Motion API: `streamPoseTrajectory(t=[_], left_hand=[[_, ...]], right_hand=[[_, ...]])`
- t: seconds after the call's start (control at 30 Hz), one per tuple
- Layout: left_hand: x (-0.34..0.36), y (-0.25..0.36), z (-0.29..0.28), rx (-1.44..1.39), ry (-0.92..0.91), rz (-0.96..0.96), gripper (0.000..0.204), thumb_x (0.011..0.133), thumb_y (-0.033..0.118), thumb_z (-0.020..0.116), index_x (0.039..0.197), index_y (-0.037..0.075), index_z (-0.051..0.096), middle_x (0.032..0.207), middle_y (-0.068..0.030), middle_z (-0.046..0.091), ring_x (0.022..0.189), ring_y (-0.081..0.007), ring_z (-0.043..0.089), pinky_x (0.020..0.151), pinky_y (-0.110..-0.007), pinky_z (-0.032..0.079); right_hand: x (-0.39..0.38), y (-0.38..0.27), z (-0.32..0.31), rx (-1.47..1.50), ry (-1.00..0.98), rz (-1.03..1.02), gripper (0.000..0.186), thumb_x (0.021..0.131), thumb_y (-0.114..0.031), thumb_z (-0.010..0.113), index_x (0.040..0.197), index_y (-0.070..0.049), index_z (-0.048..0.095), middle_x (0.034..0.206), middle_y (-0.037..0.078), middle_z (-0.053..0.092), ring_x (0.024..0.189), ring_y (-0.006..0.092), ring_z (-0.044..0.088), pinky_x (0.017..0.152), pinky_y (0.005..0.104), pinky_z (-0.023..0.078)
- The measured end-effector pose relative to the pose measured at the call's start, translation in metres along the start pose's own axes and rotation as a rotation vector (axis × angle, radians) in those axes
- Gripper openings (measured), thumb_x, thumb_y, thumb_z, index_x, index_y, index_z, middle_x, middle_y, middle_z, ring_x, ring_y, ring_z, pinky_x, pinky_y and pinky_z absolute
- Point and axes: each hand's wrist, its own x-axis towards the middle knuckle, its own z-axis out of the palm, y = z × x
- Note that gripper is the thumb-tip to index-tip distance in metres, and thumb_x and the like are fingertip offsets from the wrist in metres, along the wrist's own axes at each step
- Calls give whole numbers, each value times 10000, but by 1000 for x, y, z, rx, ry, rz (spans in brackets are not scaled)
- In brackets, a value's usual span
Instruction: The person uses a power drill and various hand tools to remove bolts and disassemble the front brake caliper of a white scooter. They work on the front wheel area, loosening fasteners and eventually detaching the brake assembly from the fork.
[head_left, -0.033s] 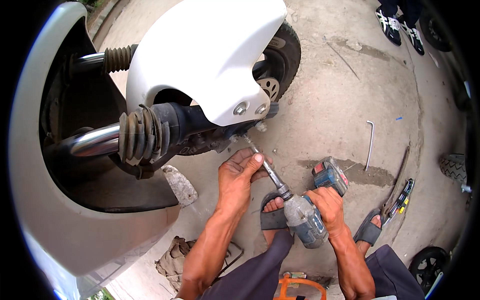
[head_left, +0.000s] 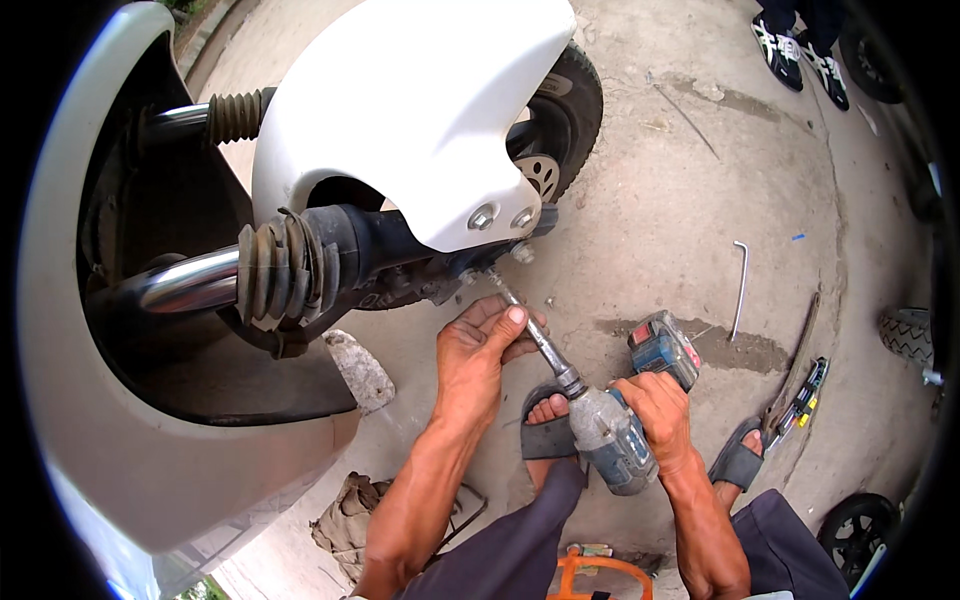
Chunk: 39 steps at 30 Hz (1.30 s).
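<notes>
My right hand [head_left: 655, 415] is wrapped round the handle of a grey and blue cordless impact wrench [head_left: 612, 450], its battery pack sticking out beyond my fist. From the wrench's nose a long metal extension bar [head_left: 551, 356] slants up to the left. My left hand [head_left: 478, 355] pinches that bar between thumb and fingers near its far end. The bar's tip reaches the underside of the black fork leg [head_left: 385, 240], close to the bolts there; exactly what it meets is too small to tell. Above sits a white front fender [head_left: 400, 120] fixed with hex bolts.
The front wheel [head_left: 575, 110] is behind the fender. On the concrete lie an L-shaped hex key [head_left: 741, 290], a thin rod [head_left: 685, 120], a wooden stick [head_left: 795, 360] and a crumpled cloth [head_left: 347, 520]. An orange frame [head_left: 600, 565] is by my legs. Another person's shoes [head_left: 800, 60] stand far right.
The impact wrench has shifted very slightly, its battery end a little to the right. My left hand and the bar's tip stay in place.
</notes>
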Motion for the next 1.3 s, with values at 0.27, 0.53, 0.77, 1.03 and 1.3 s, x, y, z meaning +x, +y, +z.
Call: streamPoseTrajectory(t=[0.27,0.53,0.77,1.03,1.3], left_hand=[[-4,12,-8,32,17,12,274,964,154,670,1118,-63,602,947,-137,691,924,-248,705,811,-360,603],[4,-8,-42,208,253,386,704,954,204,703,1436,23,223,1422,-199,443,1205,-264,559,1024,-370,451],[6,2,-45,331,248,438,714,964,199,690,1513,5,278,1390,-156,534,1237,-206,541,1057,-343,409],[5,10,-48,378,236,432,645,970,156,674,1486,-7,323,1319,-137,587,1173,-187,578,1030,-327,431],[17,-4,-49,149,164,397,690,963,106,675,1501,4,256,1276,-149,613,1134,-205,606,992,-348,482]], right_hand=[[21,-5,-8,-36,5,-62,249,688,-62,713,930,-42,657,760,70,586,673,245,586,624,368,437],[6,11,13,119,15,8,216,662,-48,723,858,-49,634,738,78,580,651,263,578,606,365,437],[6,5,21,181,1,43,237,651,-40,734,865,-51,632,751,72,600,649,261,585,603,362,440],[19,0,5,28,-55,5,288,668,-43,727,948,-53,659,814,72,615,712,252,599,645,360,440],[-1,2,-23,-206,-78,-32,406,711,-55,710,1114,-54,657,851,49,612,773,223,601,730,374,439]])
